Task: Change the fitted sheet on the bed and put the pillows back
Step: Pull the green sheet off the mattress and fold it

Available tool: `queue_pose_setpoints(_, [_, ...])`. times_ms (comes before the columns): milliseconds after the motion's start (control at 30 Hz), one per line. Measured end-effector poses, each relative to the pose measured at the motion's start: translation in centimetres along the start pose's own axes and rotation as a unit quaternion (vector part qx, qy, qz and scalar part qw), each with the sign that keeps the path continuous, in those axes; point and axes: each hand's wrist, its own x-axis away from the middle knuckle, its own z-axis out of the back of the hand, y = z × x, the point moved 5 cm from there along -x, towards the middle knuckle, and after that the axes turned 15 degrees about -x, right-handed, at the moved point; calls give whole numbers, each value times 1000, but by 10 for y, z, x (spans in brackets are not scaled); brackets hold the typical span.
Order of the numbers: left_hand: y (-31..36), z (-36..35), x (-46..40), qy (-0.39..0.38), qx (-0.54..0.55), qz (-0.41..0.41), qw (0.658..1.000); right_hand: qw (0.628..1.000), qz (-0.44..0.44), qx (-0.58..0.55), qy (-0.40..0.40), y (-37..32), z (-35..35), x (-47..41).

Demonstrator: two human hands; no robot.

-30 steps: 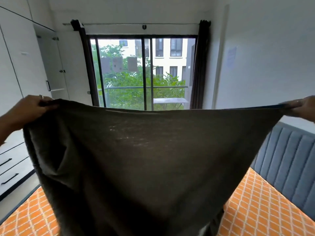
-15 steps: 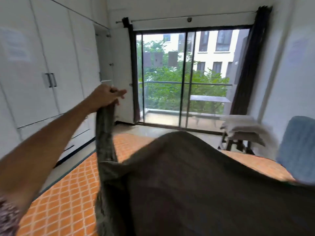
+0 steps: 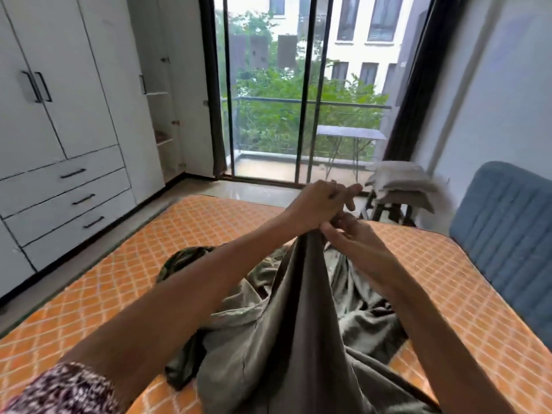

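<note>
Together, both hands, left hand (image 3: 316,204), right hand (image 3: 355,243), pinching limp grey sheet (image 3: 301,309), quilted orange mattress (image 3: 125,264)

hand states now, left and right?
Left hand: gripping the bunched grey sheet.
Right hand: pinching the same sheet just below the left.

Sheet (image 3: 298,309) no longer spread wide btwn outstretched arms, left hand (image 3: 316,204) & right hand (image 3: 352,243) now brought together over mattress (image 3: 125,264) middle, both gripping one bunched edge, rest of cloth dropped in crumpled heap on mattress, window no longer blocked.
</note>
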Motion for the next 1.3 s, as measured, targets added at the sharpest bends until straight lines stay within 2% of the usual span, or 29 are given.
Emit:
queue_pose_setpoints(200, [1, 7, 12, -26, 19, -8, 999, 989, -66, -135, -2, 13, 2, -4])
queue_pose_setpoints(300, [-6, 4, 23, -60, 34, -6, 998, 993, -46, -104, 13, 9, 11, -1])
queue_pose_setpoints(433, [-27, -2, 37, -128, 118, -8, 985, 995, 5, -94, 13, -8, 34, 17])
queue_pose_setpoints(533, [-23, -17, 49, -190, 65, -55, 978, 996, 12, -85, 0, -13, 47, 34])
queue_pose_setpoints(700, [-2, -34, 51, -118, -40, -130, 984, 999, -5, -1, 38, -11, 64, 58])
queue_pose_setpoints(800, [16, -40, 53, -79, -70, -159, 982, 992, 36, 92, 81, -19, 64, 70])
queue_pose_setpoints(867, [23, -43, 57, -73, -60, -176, 980, 987, 62, 110, 101, -23, 68, 79])
queue_pose_setpoints(1033, [11, -60, 78, -116, 3, -156, 981, 989, 81, 91, 86, -22, 69, 101])
queue_pose_setpoints(1133, [-18, -73, 98, -112, -7, -126, 986, 990, 75, 79, 88, -21, 72, 112])
queue_pose_setpoints(1233, [-45, -76, 123, -21, -47, -53, 997, 991, 69, 68, 90, -20, 78, 119])
queue_pose_setpoints(1300, [-50, -81, 147, 39, -7, -4, 999, 993, 60, 52, 92, -20, 82, 123])
